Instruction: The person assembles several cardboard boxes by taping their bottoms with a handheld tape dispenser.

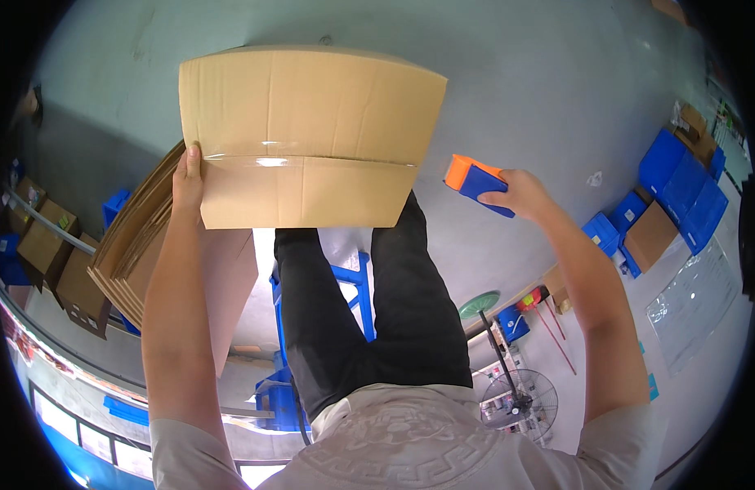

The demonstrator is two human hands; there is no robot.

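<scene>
A cardboard box (312,106) is raised in front of my thighs, one broad side with its closed seam facing me. A strip of clear, shiny tape (271,162) runs along that seam. Gripping the box's left edge is my left hand (188,181), thumb on the near face and the other fingers mostly behind. To the right of the box and apart from it, my right hand (520,194) is closed round an orange-and-blue tape dispenser (478,184). The orange end points toward the box.
Flat cardboard sheets (132,253) lean in a stack at my left, near other open boxes (55,249). Beneath me is a blue stool (349,282). Blue bins (680,184) stand at the far right, and a fan (520,400) is at the lower right.
</scene>
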